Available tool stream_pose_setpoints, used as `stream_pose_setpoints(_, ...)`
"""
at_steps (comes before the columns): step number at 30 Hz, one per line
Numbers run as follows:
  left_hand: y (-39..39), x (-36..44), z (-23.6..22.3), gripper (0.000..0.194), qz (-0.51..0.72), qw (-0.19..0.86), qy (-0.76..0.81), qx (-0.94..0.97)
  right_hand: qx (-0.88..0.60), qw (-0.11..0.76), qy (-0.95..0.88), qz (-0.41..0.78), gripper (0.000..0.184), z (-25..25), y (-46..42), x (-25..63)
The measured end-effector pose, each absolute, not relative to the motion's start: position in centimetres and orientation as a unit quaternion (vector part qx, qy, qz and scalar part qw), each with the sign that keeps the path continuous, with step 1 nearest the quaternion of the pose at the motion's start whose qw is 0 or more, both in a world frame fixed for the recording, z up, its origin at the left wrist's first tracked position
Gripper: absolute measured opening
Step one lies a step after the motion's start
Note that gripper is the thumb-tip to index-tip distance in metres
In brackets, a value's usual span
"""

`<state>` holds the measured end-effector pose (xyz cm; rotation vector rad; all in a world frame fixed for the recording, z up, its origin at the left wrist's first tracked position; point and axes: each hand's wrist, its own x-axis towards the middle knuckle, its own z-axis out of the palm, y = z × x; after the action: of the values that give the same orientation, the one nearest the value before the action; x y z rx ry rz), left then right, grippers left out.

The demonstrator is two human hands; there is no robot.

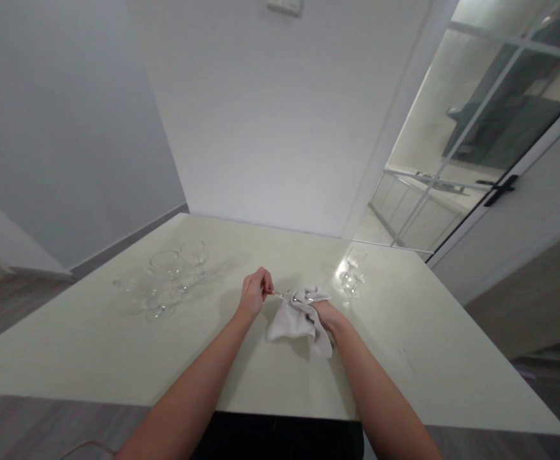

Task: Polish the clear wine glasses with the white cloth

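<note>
My left hand (pixel 256 291) is closed in a pinch at the left end of a wine glass (pixel 280 294), which lies sideways between my hands over the table. Only its thin clear stem shows well; a pale cloth covers most of the bowl. That cloth (pixel 295 322) is bunched around the glass, and its loose corners hang down towards the table. My right hand (pixel 326 314) grips the cloth at the glass's right end. Its fingers are partly hidden in the folds.
The pale table (pixel 280 390) meets a white wall (pixel 280 128) at the back. Clear stemmed glasses (pixel 165 263) stand in a group on the left. More clear glassware (pixel 355 260) is at the back right, near a glazed door (pixel 452 160) with a black handle (pixel 500 190).
</note>
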<state>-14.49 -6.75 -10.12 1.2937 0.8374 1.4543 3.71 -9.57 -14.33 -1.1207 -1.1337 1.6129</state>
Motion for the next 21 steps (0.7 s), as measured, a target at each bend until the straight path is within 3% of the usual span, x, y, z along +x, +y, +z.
stream_pose_setpoints(6, -6.57, -14.45, -10.43, 0.054, 0.579, 0.508, 0.342, 0.539, -0.515, 0.411, -0.412, 0.629, 0.032, -14.4, -9.89, 4.27)
stream_pose_setpoints(14, -6.28, -14.49, -10.97, 0.052, 0.564, 0.523, 0.313, 0.558, -0.435, 0.447, -0.39, 0.677, 0.035, -14.26, -9.54, 3.5)
stream_pose_setpoints(21, -6.21, -14.41, -10.81, 0.052, 0.586, 0.505, 0.338, 0.536, -0.474, 0.42, -0.426, 0.646, 0.033, -13.6, -10.02, 3.58)
